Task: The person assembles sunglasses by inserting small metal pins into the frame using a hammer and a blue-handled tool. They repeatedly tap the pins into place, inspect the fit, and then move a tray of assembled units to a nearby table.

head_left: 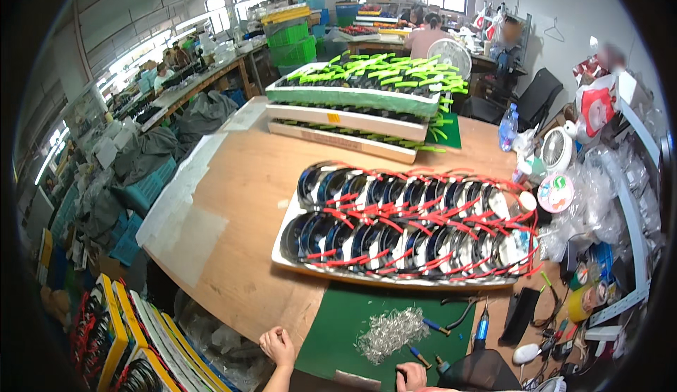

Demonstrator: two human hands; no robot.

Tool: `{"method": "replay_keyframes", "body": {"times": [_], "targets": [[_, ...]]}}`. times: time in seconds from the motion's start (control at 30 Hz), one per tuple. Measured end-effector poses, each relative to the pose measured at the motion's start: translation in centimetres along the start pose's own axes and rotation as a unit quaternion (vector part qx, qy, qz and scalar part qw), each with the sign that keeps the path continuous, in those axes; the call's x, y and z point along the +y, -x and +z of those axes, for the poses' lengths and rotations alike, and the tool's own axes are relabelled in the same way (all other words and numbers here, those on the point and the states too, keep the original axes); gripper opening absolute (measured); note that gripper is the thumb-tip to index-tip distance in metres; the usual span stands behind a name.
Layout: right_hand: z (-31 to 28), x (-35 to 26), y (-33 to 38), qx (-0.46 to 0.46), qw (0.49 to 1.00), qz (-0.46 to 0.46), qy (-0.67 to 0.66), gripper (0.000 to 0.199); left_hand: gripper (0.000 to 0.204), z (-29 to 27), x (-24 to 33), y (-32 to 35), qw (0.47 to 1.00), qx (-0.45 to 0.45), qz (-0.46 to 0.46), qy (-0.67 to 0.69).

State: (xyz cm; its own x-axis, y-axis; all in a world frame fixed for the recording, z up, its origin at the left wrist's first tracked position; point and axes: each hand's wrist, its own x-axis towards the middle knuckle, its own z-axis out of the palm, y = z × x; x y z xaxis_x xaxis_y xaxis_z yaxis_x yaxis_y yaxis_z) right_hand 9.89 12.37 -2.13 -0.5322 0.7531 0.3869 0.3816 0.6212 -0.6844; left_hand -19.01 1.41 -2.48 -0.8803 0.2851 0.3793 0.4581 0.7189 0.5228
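Two hands at the near edge of a wooden surface.

The left hand (278,346) rested as a loose fist on the surface (240,201) edge, holding nothing; the right hand (411,376) lay on the green mat (338,335), its grip impossible to tell. A heap of small silvery parts (390,331) sat just beyond the right hand, stretched from near-left to far-right. Past it, a long tray of red-armed glasses (409,226) ran left to right across the way, with small hand tools (482,327) to the right.
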Motion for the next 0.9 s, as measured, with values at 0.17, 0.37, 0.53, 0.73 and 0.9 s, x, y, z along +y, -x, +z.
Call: {"method": "replay_keyframes", "body": {"times": [0.17, 0.37, 0.53, 0.73, 0.9], "targets": [[0.9, 1.0, 1.0, -0.017, 0.999, 0.028, -0.043, 0.021, 0.018, -0.6, -1.1, -0.8, 0.979, -0.076, -0.165, 0.096], [0.9, 0.3, 1.5, 0.015, 0.999, -0.017, -0.045, 0.021, 0.028, -1.9, -2.0, -0.9, 0.966, -0.123, -0.178, 0.139], [-0.4, -0.8, 0.2, -0.077, 0.991, 0.080, -0.075, 0.019, 0.029, -0.6, -3.6, -2.2, 0.946, -0.134, -0.223, 0.192], [3.4, -3.4, -10.0, -0.084, 0.977, 0.118, -0.157, 0.014, 0.025, -3.7, -5.7, -4.4, 0.936, -0.157, -0.153, 0.276], [15.7, -1.2, -20.0, -0.125, 0.703, 0.352, -0.606, 0.012, 0.021, -12.2, -8.9, -1.6, 0.897, -0.191, -0.214, 0.335]]}}
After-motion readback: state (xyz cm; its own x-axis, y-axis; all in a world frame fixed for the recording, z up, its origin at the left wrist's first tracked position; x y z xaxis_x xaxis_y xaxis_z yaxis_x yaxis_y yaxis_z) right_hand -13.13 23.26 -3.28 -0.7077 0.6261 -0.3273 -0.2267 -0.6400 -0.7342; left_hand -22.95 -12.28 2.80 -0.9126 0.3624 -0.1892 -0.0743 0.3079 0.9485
